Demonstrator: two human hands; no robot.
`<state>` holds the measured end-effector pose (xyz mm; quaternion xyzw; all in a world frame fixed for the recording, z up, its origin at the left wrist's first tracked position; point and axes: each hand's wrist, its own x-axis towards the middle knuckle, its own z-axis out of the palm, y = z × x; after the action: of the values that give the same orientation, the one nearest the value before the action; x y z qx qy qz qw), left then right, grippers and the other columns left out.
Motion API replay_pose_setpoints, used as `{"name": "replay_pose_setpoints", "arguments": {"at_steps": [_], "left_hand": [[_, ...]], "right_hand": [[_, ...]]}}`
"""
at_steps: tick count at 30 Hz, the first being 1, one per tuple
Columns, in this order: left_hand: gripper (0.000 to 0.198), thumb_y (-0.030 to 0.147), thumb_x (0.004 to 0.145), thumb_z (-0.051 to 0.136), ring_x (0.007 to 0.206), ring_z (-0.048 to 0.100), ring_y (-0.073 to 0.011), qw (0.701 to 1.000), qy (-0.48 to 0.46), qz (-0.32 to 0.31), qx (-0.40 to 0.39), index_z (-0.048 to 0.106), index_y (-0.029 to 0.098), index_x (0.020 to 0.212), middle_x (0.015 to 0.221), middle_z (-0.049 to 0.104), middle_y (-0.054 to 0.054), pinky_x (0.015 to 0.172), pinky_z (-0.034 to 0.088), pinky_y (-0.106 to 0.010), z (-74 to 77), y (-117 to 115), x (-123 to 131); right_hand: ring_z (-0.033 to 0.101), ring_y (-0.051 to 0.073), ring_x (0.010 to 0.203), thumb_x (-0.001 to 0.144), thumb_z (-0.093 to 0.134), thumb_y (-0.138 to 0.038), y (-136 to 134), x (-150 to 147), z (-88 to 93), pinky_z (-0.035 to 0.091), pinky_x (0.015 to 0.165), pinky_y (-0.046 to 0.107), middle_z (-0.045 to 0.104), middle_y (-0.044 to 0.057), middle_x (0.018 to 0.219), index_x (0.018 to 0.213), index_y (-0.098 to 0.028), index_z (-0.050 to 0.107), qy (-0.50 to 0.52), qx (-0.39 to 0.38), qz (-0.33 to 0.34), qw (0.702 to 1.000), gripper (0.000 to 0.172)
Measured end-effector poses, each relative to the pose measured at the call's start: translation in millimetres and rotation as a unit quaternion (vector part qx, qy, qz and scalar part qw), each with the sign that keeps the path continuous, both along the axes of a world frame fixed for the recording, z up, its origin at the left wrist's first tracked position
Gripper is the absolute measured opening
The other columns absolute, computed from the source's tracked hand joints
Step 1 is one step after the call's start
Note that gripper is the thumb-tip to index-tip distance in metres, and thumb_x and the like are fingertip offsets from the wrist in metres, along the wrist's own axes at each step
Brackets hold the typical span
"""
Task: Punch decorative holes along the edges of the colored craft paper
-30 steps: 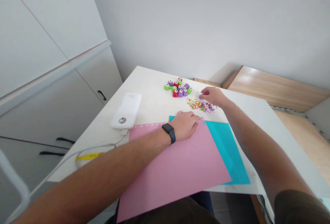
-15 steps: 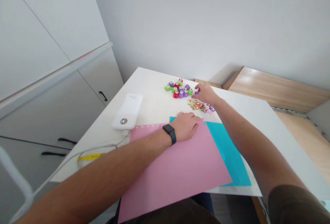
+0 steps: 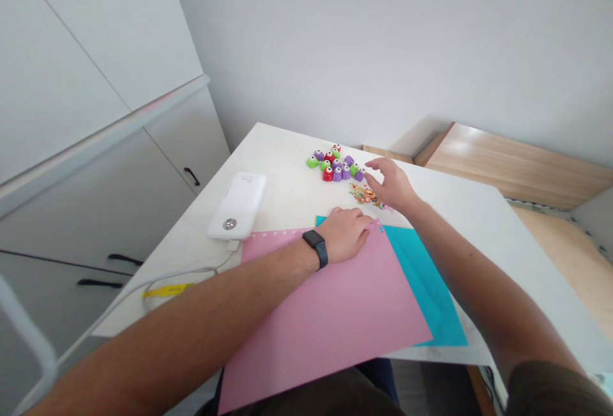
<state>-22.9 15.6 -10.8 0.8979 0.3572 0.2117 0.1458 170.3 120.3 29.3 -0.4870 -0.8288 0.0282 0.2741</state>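
Note:
My left hand (image 3: 342, 235), with a dark watch on the wrist, lies flat on a pink paper sheet (image 3: 330, 314) near its top edge. A row of small punched holes runs along that edge, and a few show blue at the right corner. Beneath it, a blue sheet (image 3: 426, 288) sticks out on the right. My right hand (image 3: 391, 185) is raised over the table with thumb and fingers apart, holding nothing. Just left of its fingertips stands a purple craft punch (image 3: 360, 175), at the right end of a cluster of red, green and purple craft punches (image 3: 336, 164).
A heap of colourful paper confetti (image 3: 366, 195) lies between the punches and the sheets. To the left, a white power bank (image 3: 238, 207) rests with a white cable (image 3: 191, 272) and yellow tag (image 3: 167, 291). The white table (image 3: 282, 180) reaches toward the wall; a wooden cabinet (image 3: 517, 157) is at right.
My right hand has let go of the purple punch and drawn back slightly to the right, leaving the punch beside the others. My left hand has stayed on the pink sheet.

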Motion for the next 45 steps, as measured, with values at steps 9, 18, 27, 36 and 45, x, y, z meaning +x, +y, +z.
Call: {"name": "replay_pose_setpoints", "arguments": {"at_steps": [9,18,27,36,45], "left_hand": [[0.029,0.029,0.102,0.049,0.116,0.065,-0.028,1.0,0.002,0.011,0.015,0.066,0.02,0.123,0.125,0.07,-0.011,0.099,0.051,-0.047,0.5,1,3],[0.027,0.027,0.101,0.05,0.117,0.064,-0.0265,1.0,-0.005,0.006,0.002,0.065,0.022,0.123,0.122,0.069,-0.009,0.096,0.052,-0.045,2.7,1,2],[0.03,0.029,0.102,0.048,0.109,0.066,-0.0253,1.0,0.001,0.005,0.001,0.066,0.024,0.126,0.115,0.069,-0.008,0.095,0.051,-0.044,2.1,0,1],[0.032,0.029,0.103,0.048,0.11,0.066,-0.025,1.0,-0.003,0.01,-0.001,0.066,0.024,0.128,0.116,0.07,-0.008,0.096,0.05,-0.044,1.5,0,2],[0.032,0.029,0.103,0.047,0.108,0.066,-0.0253,1.0,0.006,0.009,0.0,0.066,0.024,0.128,0.114,0.07,-0.008,0.094,0.051,-0.044,2.2,1,2]], "right_hand": [[0.028,0.029,0.158,0.104,0.029,-0.065,-37,-14,-1.6,0.02,0.131,0.051,0.038,0.008,0.166,0.158,-0.02,0.046,-0.094,-0.164,0.192,0.963,0.072],[0.015,0.025,0.161,0.101,0.014,-0.073,-30,-4,-15.2,0.011,0.133,0.045,0.024,0.008,0.171,0.162,-0.016,0.036,-0.125,-0.245,0.154,0.949,0.087],[0.019,0.026,0.159,0.105,0.021,-0.066,-51,44,-19.9,0.016,0.132,0.049,0.026,0.006,0.171,0.163,-0.022,0.034,-0.119,-0.236,0.087,0.96,0.074],[0.018,0.027,0.16,0.105,0.017,-0.065,-52,39,-17.1,0.015,0.132,0.05,0.027,0.01,0.17,0.163,-0.015,0.035,-0.135,-0.202,0.064,0.968,0.079],[0.029,0.026,0.157,0.105,0.02,-0.066,-36,24,-22.1,0.021,0.131,0.05,0.037,0.01,0.167,0.158,-0.018,0.045,-0.122,-0.191,0.079,0.971,0.076]]}}
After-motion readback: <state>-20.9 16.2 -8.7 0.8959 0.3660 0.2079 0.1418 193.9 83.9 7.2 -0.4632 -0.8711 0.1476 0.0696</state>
